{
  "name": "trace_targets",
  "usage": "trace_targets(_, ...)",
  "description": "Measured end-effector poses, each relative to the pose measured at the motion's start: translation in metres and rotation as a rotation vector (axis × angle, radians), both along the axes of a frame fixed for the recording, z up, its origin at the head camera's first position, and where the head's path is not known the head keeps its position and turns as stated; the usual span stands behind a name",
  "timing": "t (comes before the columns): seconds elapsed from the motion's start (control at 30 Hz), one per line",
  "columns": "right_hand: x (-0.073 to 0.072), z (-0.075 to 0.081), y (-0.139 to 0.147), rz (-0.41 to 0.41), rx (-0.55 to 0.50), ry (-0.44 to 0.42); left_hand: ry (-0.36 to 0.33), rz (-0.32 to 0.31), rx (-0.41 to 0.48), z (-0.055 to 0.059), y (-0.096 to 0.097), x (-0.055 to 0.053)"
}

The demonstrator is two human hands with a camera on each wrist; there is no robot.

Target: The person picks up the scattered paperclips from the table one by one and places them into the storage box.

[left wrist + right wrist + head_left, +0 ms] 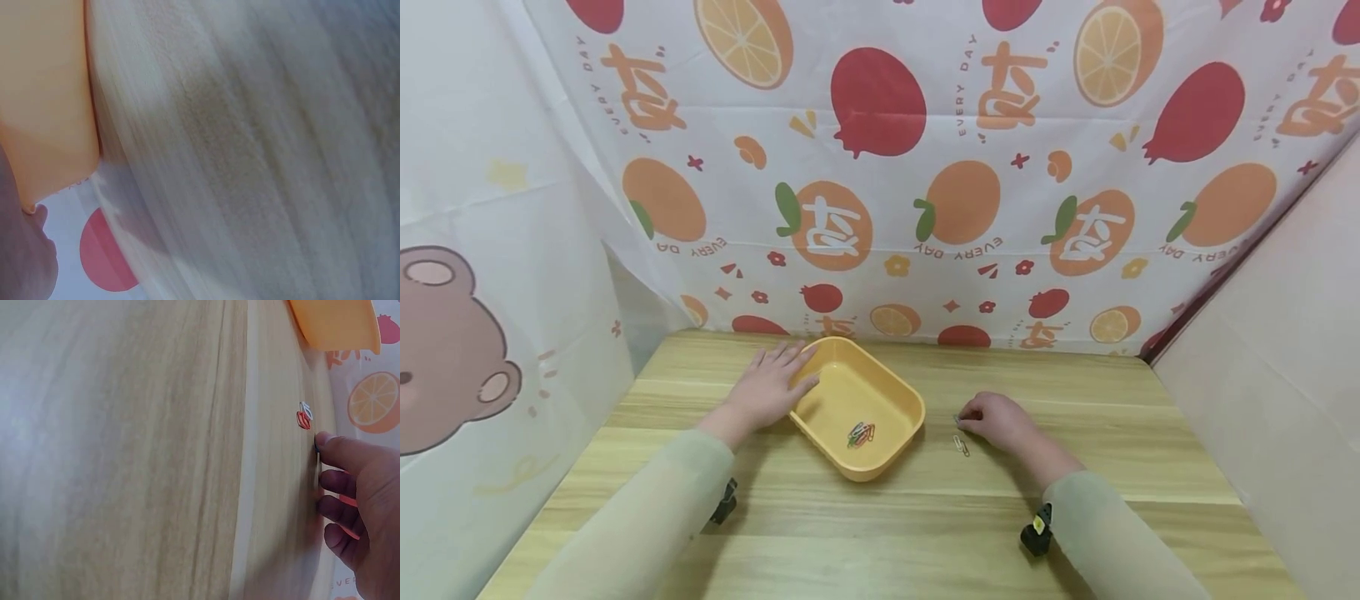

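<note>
A yellow plastic tray point(891, 387) stands on the wooden table, with a small heap of coloured paper clips point(861, 434) inside it. Over the tray's left rim lies my left hand point(769, 387), fingers spread and fairly straight, thumb reaching over the inside. To the right of the tray, my right hand point(996, 419) has its thumb and finger down at the tabletop, pinching a bluish paper clip point(957, 420). Just in front of those fingertips lie a white and a red paper clip point(304, 419), close together.
The wooden table point(850, 542) ends at the back against a fruit-printed cloth point(880, 167). A pale cloth with a bear print point(445, 350) hangs at the left, and a plain pale one point(1277, 358) at the right.
</note>
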State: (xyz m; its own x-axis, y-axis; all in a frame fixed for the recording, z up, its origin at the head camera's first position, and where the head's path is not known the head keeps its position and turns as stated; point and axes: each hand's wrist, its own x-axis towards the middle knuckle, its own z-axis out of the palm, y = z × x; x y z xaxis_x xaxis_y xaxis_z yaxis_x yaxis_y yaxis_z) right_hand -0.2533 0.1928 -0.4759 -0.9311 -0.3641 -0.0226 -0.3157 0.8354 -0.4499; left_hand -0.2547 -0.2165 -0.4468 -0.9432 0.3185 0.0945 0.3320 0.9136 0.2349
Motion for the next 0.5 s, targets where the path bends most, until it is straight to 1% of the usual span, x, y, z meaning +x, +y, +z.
trace_targets(0.2, -0.0013, -0.0045, -0.0014, -0.028, -0.035, -0.047, -0.001, -0.002, -0.005, -0.0026, -0.0009, -0.0011)
trace_targets(0.5, -0.0017, -0.0057, -0.0013, -0.026, -0.054, -0.021, 0.022, -0.002, -0.010, -0.0036, -0.0020, -0.0020)
